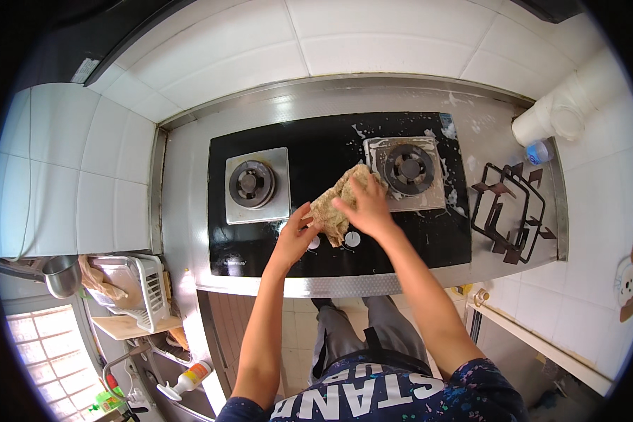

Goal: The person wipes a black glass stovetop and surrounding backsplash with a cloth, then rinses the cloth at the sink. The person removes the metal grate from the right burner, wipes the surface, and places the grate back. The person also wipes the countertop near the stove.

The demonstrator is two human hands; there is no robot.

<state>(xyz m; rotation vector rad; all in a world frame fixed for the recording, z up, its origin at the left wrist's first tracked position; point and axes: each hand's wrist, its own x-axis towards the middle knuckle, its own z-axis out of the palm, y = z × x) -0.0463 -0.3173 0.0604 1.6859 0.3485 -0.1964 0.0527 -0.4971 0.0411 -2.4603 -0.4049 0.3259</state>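
A wrinkled tan cloth (333, 217) lies bunched on the black glass gas hob (316, 142), between the two burners. My right hand (368, 207) rests on its upper right part, thumb and fingers spread over the folds. At the cloth's left edge, my left hand (294, 236) has its curled fingers and thumb around the border. The cloth's upper end meets the right burner's square metal plate (419, 203). White foam streaks that plate and the glass around it. Below the cloth, a white control knob (352, 239) shows; another is partly covered by my left hand.
A black pan support (498, 227) stands on the steel counter at right, near a small plastic bottle (539, 152) and a white pipe (533, 124). The left burner (250, 183) bears no pan support. At lower left are a white dish rack (150, 287) and a spray bottle (192, 375).
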